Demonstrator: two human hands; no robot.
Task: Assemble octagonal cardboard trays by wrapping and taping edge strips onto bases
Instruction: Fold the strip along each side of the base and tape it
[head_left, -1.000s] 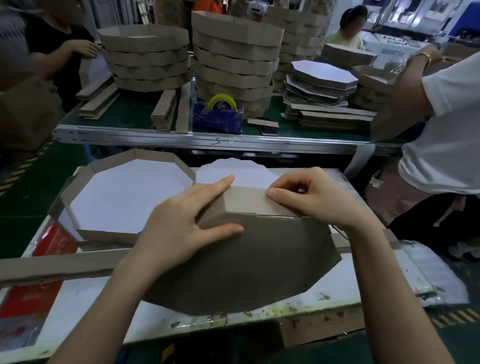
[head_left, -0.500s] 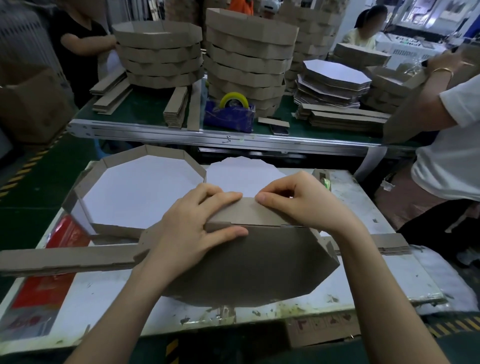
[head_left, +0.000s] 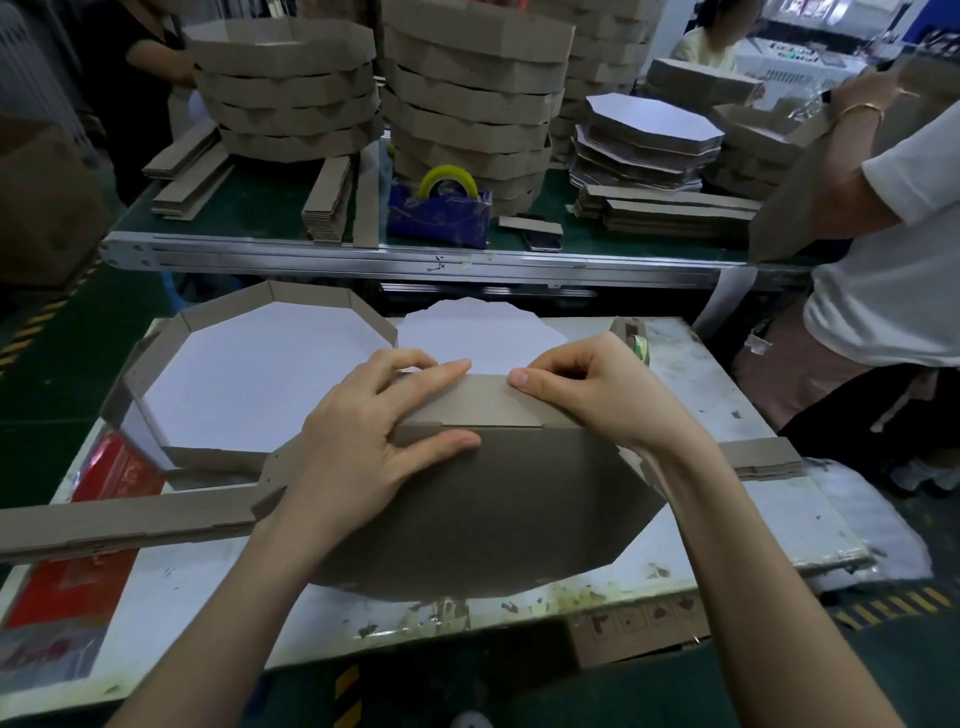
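Octagonal base (head_left: 493, 509) stands tilted on its near edge at the front of the white worktable (head_left: 701, 379), its plain brown underside turned toward the camera. An edge strip (head_left: 478, 402) is folded along its upper far side. The strip's loose tail runs off to the left, flat across the table to the frame's edge.

Both forearms reach forward from the bottom of the view and meet at that upper side. The left hand (head_left: 363, 452) is spread wide, the thumb pressed flat on the base's brown face just below the fold. The index finger lies out along the strip's top edge and the other fingers are bent over it, so it clamps strip and base together. The right hand (head_left: 597, 395) sits just beside it, wrist bent. Its fingers are curled under and the thumb tip is set on the strip's top edge — a pinch on the strip at the next corner. The two hands are near each other but not touching.

Behind the left hand lies a finished tray (head_left: 228, 306), white inside with a brown rim. A white octagonal sheet (head_left: 478, 332) shows just beyond the hands. On the far bench — green-topped — a blue tape dispenser (head_left: 439, 213) stands between tall stacks of trays (head_left: 285, 78).
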